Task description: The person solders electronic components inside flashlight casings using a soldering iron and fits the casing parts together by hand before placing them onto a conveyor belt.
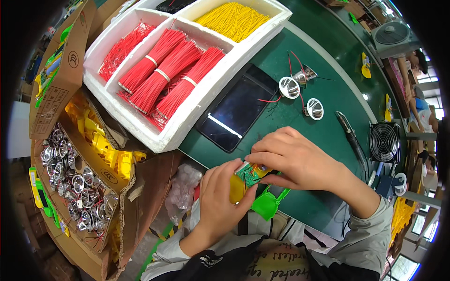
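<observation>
My left hand (219, 199) is closed around a yellow plastic housing (237, 188) above the table's front edge. A small green circuit board (247, 174) with thin wires sits at the top of the housing. My right hand (297, 161) reaches over from the right, fingers bent and pinched at the board; they hide what exactly they grip. Just below the fingers a bright green plastic piece (266, 205) hangs, and whether it is joined to the housing I cannot tell. Beyond my hands a dark phone or tablet (239, 107) lies flat on the green table (197, 149).
A white foam box (173, 138) holds bundled red wires (161, 77) and loose yellow wires (233, 21). Reflector cups (315, 109) with wires lie mid-table. A soldering iron (352, 138) and a small fan (384, 141) are right. Cardboard boxes (96, 157) at left hold reflectors and yellow housings.
</observation>
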